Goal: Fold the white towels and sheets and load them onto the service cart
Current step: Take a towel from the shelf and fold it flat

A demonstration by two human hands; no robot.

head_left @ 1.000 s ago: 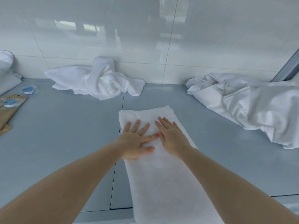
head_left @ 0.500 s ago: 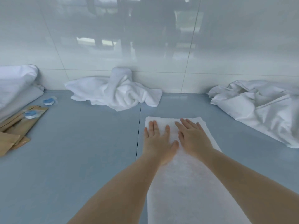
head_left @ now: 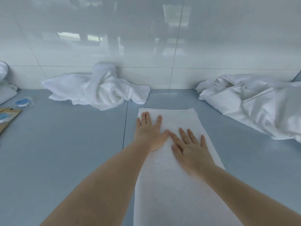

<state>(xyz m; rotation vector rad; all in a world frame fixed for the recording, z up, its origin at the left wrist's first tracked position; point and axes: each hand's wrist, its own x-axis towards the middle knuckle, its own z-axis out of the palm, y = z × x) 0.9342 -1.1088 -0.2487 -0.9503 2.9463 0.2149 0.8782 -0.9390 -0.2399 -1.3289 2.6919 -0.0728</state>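
A white folded towel lies flat as a long strip on the blue-grey bench, its far end squared off, its near end running out of view. A crumpled white towel sits heaped against the wall behind it to the left. A rumpled white sheet lies bunched at the right.

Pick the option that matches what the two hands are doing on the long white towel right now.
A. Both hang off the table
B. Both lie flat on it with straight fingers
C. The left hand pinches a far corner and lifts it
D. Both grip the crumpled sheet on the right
B: the left hand and the right hand press palm-down with straight fingers on the flat towel, away from the crumpled sheet.
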